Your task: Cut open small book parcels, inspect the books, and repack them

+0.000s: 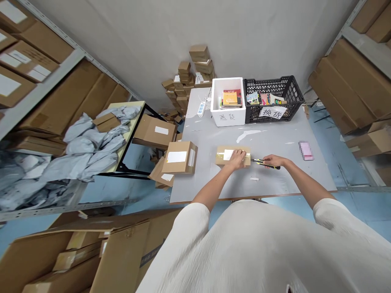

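Observation:
A small cardboard box with a white label and clear tape lies flat on the grey table. Across its top rests my left hand, fingers bent and holding the box against the table. My right hand is closed around a yellow-and-black utility knife. The knife's tip points left and meets the box's right end; whether the blade has cut in is too small to tell. Scraps of white paper lie just behind the box.
Behind stand a white foam bin and a black plastic crate, both holding books. A power strip lies left of them; a pink-edged item, blurred, at right. Another box sits at the left edge. Grey parcels fill the side table.

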`<state>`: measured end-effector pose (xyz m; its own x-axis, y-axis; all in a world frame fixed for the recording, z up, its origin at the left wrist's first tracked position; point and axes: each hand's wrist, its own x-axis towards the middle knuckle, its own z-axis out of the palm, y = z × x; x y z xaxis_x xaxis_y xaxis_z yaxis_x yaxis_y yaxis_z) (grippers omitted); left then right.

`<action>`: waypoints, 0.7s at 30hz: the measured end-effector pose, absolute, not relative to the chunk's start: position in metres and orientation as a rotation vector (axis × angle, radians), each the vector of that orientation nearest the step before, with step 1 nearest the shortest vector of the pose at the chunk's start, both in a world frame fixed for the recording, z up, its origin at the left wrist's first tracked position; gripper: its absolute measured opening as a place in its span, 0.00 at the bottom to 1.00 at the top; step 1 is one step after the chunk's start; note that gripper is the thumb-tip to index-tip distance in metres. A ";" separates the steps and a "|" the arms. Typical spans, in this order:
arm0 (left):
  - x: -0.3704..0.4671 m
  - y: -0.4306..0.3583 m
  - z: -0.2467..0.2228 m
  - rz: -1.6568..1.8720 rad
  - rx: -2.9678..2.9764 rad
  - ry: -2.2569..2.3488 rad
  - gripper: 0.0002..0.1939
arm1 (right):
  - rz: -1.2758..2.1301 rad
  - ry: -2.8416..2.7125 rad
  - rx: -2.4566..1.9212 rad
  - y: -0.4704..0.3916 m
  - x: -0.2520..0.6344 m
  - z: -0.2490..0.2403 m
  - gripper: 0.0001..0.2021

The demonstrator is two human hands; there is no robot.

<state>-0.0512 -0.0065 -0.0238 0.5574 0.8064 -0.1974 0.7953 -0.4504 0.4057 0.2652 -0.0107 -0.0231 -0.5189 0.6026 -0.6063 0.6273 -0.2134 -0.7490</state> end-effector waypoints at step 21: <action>-0.042 0.023 -0.027 0.034 2.364 1.458 0.29 | -0.737 2.560 1.699 -0.040 0.231 0.002 0.23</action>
<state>-0.0422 0.0233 -0.0274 0.4666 0.8686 -0.1665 0.8598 -0.4014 0.3156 0.2305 -0.0397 0.0020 -0.4213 0.8756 -0.2361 0.8671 0.3127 -0.3877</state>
